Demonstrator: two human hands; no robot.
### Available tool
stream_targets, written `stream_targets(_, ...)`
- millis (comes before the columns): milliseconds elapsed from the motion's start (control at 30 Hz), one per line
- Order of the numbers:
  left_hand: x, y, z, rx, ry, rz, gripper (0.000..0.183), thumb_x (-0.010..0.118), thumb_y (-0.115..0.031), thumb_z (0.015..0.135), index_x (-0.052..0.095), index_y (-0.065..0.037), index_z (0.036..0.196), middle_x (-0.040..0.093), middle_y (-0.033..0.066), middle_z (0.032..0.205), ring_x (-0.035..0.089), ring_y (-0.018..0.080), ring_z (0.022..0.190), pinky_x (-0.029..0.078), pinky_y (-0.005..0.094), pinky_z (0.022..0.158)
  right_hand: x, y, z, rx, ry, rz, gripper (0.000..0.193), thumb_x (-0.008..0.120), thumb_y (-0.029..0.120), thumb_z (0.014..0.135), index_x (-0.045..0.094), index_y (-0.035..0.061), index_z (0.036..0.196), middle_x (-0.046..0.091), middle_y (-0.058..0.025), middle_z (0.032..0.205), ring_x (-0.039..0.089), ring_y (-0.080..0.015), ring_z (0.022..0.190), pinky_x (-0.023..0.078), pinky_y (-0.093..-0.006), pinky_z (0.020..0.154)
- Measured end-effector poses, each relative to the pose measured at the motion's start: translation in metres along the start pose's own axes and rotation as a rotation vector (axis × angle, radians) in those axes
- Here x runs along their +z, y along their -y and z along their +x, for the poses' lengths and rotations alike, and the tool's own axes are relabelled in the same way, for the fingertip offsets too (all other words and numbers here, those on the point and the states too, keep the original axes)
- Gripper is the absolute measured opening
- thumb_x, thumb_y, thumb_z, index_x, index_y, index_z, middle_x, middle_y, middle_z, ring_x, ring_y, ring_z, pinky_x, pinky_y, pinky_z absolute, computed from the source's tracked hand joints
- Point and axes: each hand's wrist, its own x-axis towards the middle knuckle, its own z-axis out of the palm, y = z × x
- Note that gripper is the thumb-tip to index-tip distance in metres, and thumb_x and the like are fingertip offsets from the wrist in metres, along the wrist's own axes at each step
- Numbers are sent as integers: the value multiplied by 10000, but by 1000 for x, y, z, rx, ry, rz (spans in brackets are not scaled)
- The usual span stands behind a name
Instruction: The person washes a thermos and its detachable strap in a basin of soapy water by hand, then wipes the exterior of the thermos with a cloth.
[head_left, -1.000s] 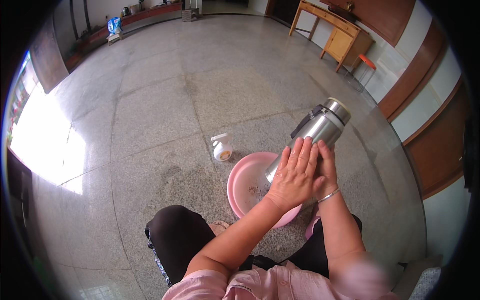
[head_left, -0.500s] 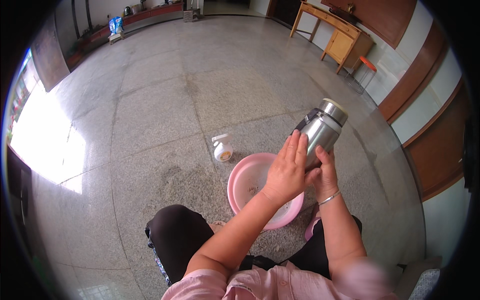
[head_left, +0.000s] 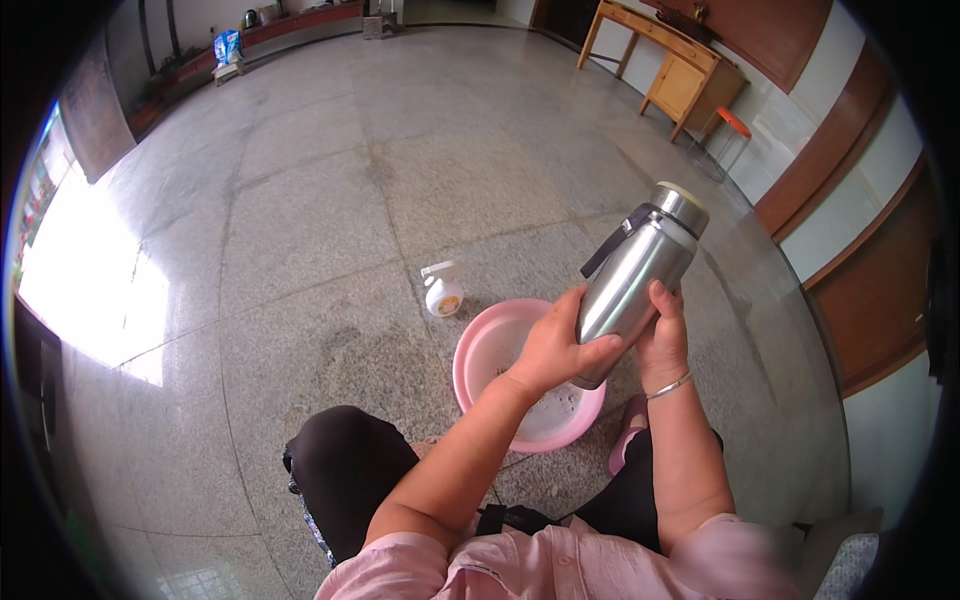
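A silver vacuum flask [head_left: 640, 277] with a dark carrying strap [head_left: 622, 238] is held tilted above the floor, its lid end pointing up and away to the right. My left hand [head_left: 556, 345] grips the flask low on its left side, thumb across the front and the other fingers hidden behind. On the right side, my right hand [head_left: 663, 332] is wrapped round it too, thumb along the steel; a bracelet circles that wrist. Partly beneath my left hand and the flask stands a pink basin [head_left: 466, 352] with some whitish, speckled liquid in it.
A white spray bottle [head_left: 443, 292] stands on the stone floor [head_left: 300, 240] just beyond the basin's left. My knee [head_left: 345, 455] is left of the basin. Farther off are a wooden desk [head_left: 682, 88], an orange-topped stool [head_left: 733, 123] and a blue bag [head_left: 228, 47] on a low stool.
My left hand has slid from lying flat across the flask's body to gripping its lower end. The flask has shifted slightly up and right, showing more of its body.
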Motion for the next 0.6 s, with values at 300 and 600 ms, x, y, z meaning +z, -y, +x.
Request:
stream_targets(300,2,22,-7,-40,78,-141,879,704,-457,588,351,31,1227,516,262,1076,525,328,1013,407,355,862,-10,-4,5,-9,-17,39,660,692,295,688,366,39,1201,479,-71,1081,471,-191,1003,392,-329,879)
stream_targets(600,-21,70,-6,-129,486,43,662,693,-163,679,381,-18,1245,504,143,1161,483,242,1078,374,317,928,-24,-1,11,-8,-3,11,627,691,361,681,440,35,1153,533,-57,1036,515,-183,957,422,-315,843)
